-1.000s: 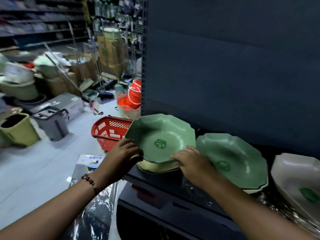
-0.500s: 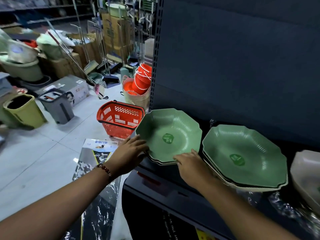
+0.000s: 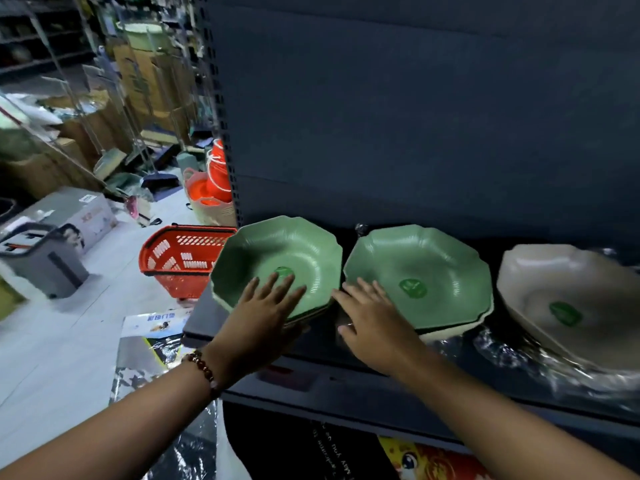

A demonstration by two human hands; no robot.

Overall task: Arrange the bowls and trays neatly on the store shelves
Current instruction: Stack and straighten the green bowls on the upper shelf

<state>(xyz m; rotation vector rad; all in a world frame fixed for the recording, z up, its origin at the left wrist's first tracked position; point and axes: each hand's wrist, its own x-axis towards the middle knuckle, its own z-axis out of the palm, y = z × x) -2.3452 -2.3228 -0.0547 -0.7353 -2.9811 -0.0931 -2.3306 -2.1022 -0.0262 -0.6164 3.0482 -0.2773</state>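
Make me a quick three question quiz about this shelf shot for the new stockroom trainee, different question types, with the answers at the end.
1. True or false: the left hand lies with straight fingers inside the left green bowl.
2. Multiple choice: the bowl furthest right on the shelf is A) red, B) beige, C) blue.
3. Short answer: what red thing stands on the floor left of the shelf?

Key:
1. True; its fingers lie flat in the bowl.
2. B; the beige bowl sits right of the middle green bowl, where the right hand rests at the rim.
3. A red shopping basket.
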